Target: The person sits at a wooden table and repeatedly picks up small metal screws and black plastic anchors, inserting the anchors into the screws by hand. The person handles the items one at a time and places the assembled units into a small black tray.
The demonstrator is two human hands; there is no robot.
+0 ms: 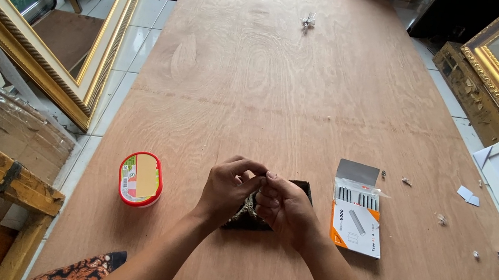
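Staple box (357,215) right of hands, red-lidded tub (140,179) left.

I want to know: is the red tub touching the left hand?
Apart. The head view shows bare table between the red tub and the left hand.

A round red-rimmed tub with a yellow label (140,178) sits left of the hands, and an opened grey, white and orange staple box (357,208) lies to their right.
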